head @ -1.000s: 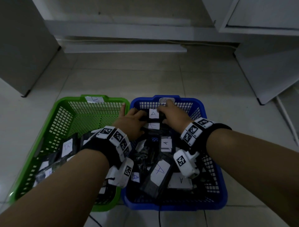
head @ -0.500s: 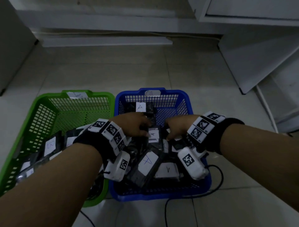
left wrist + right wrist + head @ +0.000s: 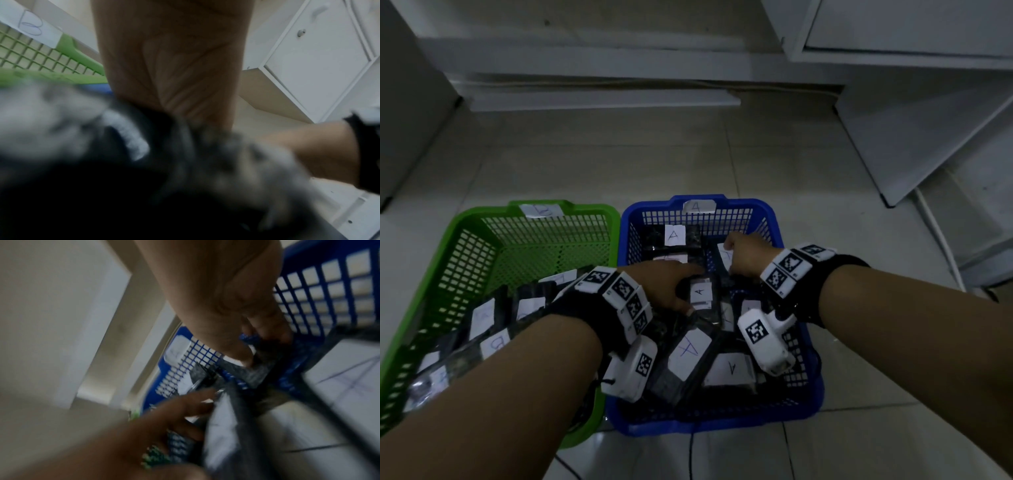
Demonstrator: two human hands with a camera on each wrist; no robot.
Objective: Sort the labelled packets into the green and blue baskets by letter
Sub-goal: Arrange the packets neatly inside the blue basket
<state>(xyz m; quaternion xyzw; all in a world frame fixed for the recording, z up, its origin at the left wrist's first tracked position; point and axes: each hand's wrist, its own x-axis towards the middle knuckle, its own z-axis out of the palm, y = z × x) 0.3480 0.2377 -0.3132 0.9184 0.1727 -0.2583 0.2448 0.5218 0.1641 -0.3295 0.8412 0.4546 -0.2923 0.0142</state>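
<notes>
Overhead, from the head view, the green basket and the blue basket stand side by side on the tiled floor, touching along their inner walls. Dark packets with white paper labels fill both; those in the blue basket read A. The left hand lies flat over the blue basket's middle, fingers straight and together, its thumb beside a small packet marked A. The right hand reaches to the far right corner, fingers curled round a labelled packet.

Next, the left wrist view is heavily blurred: the left palm is open above dark packets, with the green basket's rim and its paper tag to the left.

Lastly, the right wrist view shows the right hand's fingers pinching a dark packet's edge against the blue mesh wall, the left hand's straight fingers lying below.
</notes>
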